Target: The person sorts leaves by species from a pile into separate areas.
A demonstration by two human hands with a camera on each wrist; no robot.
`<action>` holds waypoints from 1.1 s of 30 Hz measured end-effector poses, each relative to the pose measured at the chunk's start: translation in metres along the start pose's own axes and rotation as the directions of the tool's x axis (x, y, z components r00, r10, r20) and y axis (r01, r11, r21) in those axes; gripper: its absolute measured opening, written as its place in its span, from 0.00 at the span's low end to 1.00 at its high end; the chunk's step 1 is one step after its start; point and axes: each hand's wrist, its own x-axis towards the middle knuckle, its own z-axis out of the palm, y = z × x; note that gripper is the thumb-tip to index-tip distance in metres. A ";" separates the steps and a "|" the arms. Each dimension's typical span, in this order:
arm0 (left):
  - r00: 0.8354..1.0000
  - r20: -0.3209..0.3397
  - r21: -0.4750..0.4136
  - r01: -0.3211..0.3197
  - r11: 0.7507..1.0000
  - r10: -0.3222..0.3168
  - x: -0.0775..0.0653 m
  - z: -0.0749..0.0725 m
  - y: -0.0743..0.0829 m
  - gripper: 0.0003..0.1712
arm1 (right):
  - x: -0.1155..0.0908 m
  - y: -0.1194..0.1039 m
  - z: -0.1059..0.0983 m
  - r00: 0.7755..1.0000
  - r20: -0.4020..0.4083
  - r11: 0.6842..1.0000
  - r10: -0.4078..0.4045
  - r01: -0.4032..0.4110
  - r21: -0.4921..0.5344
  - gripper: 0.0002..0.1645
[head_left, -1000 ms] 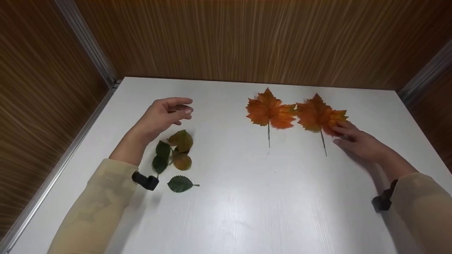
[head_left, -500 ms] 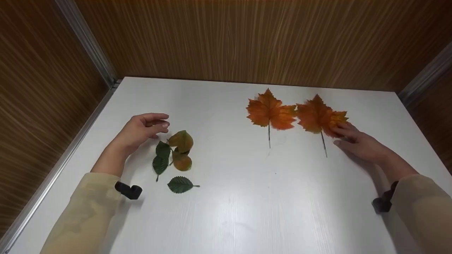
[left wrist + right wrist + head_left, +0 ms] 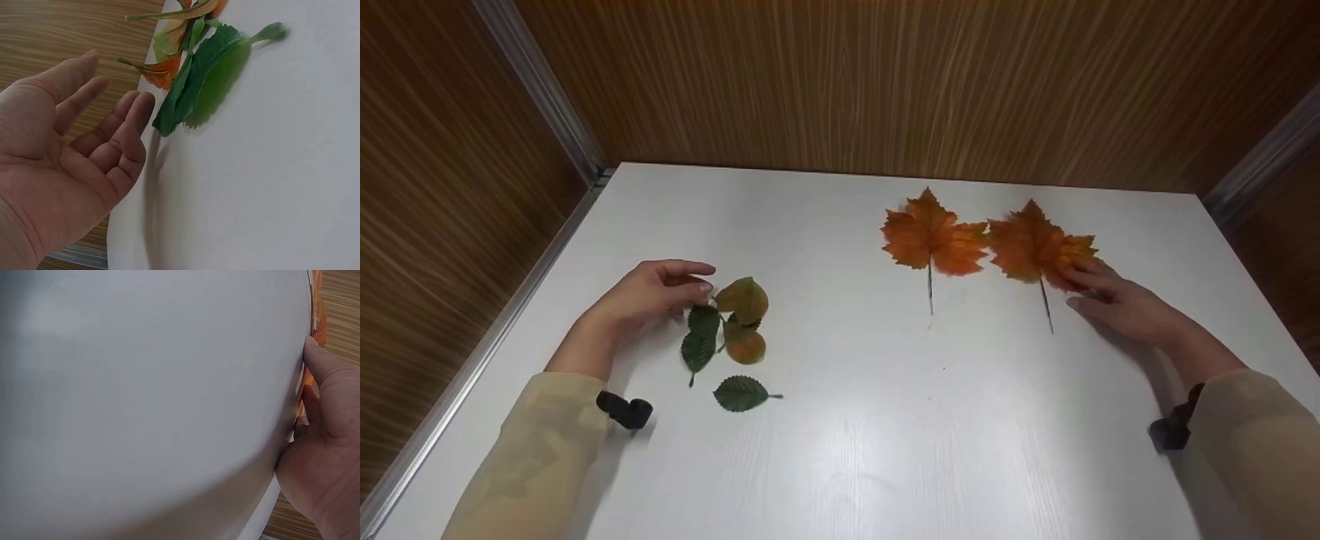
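Note:
My left hand [image 3: 649, 296] is beside a small cluster of leaves, fingers loosely bent and nothing held. The cluster has two dark green serrated leaves [image 3: 699, 345] and yellow-orange rounded leaves [image 3: 743, 300]. In the left wrist view the fingertips sit close to the green leaves [image 3: 208, 67]; whether they touch is unclear. Across the table, my right hand [image 3: 1125, 304] rests its fingers on the right lobe of an orange maple leaf [image 3: 1030, 241]. Its thumb lies apart from that leaf. In the right wrist view only a sliver of orange shows past the hand [image 3: 332, 422].
Another orange maple leaf [image 3: 930, 234] lies left of the touched one, edges meeting. A single green leaf [image 3: 741, 394] lies in front of the cluster. All are on a white table [image 3: 847, 450], with wood-patterned panels [image 3: 840, 82] at the back and sides.
My left hand has moved left and toward me from above and behind the cluster, then lowered beside its back left edge. My right hand and the maple leaves have stayed in place.

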 end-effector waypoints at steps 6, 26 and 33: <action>0.999 0.048 0.031 0.022 0.999 -0.024 0.002 -0.002 -0.002 0.30 | 0.000 -0.001 0.000 1.000 0.008 1.000 -0.003 0.003 0.001 0.46; 0.990 0.129 0.182 0.032 0.983 -0.056 0.012 0.002 0.005 0.23 | -0.004 0.000 0.001 1.000 0.000 1.000 -0.020 0.020 0.019 0.46; 0.991 0.125 0.211 0.028 0.977 -0.055 0.010 0.003 0.007 0.22 | -0.002 0.001 0.002 1.000 0.000 1.000 0.004 -0.004 0.021 0.46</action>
